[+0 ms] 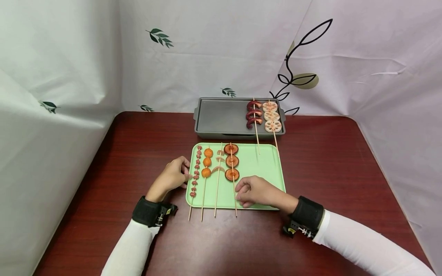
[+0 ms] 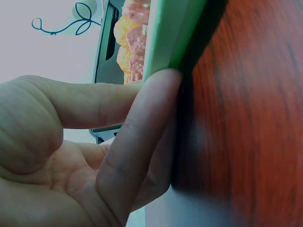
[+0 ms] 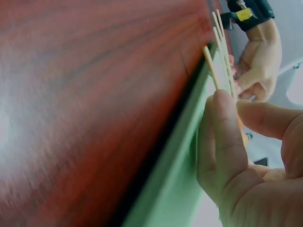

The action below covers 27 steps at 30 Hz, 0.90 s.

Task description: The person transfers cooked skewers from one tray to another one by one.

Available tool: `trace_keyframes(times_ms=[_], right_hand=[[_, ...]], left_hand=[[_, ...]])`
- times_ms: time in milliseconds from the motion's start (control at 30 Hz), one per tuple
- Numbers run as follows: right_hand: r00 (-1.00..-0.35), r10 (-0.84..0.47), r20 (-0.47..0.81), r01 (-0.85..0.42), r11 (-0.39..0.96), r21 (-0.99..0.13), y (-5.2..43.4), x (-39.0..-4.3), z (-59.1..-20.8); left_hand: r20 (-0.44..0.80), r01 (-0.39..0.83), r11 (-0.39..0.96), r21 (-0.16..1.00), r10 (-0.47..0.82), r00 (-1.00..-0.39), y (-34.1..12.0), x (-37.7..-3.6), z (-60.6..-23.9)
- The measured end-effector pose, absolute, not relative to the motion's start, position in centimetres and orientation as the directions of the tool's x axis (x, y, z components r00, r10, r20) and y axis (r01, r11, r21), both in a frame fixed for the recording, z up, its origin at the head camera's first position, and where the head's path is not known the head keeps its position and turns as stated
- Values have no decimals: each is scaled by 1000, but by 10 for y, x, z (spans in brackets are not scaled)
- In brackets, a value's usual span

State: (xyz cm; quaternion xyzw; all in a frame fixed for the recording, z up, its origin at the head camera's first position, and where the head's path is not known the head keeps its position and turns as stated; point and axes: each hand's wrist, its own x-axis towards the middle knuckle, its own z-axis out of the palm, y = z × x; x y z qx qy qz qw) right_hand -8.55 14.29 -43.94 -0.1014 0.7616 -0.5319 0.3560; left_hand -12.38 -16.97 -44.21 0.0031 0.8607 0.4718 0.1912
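Observation:
A light green tray [image 1: 259, 168] bears several skewers in a row. My left hand [image 1: 172, 174] pinches the tray's left rim; in the left wrist view the thumb and a finger meet at the edge. My right hand [image 1: 257, 190] pinches the stick of the mushroom skewer [image 1: 232, 161], the rightmost on the tray, below its three brown slices. Left of it lie a skewer with thin pinkish curved pieces [image 1: 218, 169], a skewer of orange balls [image 1: 206, 162] and a skewer of small reddish pieces [image 1: 196, 172]. Their stick ends reach past the tray's front edge.
Behind the tray stands a grey rectangular grill pan [image 1: 221, 115]. On its right side lie a dark red tentacle-like skewer [image 1: 254, 114] and a lotus root skewer [image 1: 272, 116], their sticks reaching over the tray. The dark red wooden table [image 1: 328, 161] is backed by patterned white cloth [image 1: 207, 50].

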Motion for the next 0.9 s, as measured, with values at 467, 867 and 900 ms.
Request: trace_keyframes(times_ms=[467,867,900], right_hand=[[-858,-494,-139,-191,560,-806,160,-96,-402],[-892,-371,257,-443,602,-664,172,-110,-394],[-892,-361,272,-446,606,-658,173,-112,-394]], left_hand=[[-328,-183,543,819,182,-927,-170,-125,-443],[-327,-178,549,817,186,-927,-170,-124,-443],[-326,-177,550,816,186,-927,-170,-124,-443]])
